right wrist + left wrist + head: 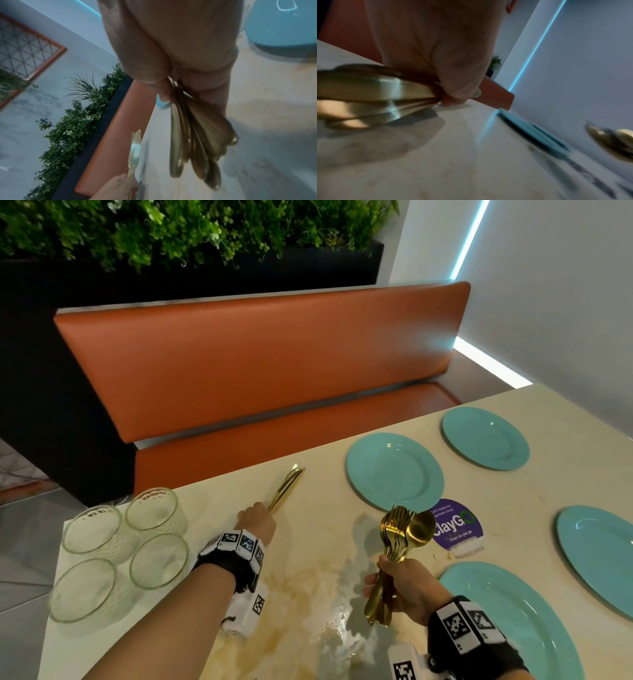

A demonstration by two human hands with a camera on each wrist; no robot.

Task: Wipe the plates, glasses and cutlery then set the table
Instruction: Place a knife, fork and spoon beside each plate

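Four teal plates (394, 470) lie on the pale table (308, 542), and four clear glasses (156, 508) stand together at its left corner. Between the plates lies a purple sticker (457, 525) reading "ClayGo", "Let's keep our canteens clean" and "Clean as you go". The left hand (257, 523) pinches gold knives (286, 487) low against the tabletop near the far edge. The right hand (402, 587) is wrapped around a bundle of gold forks and spoons (404, 529), heads up, above the table.
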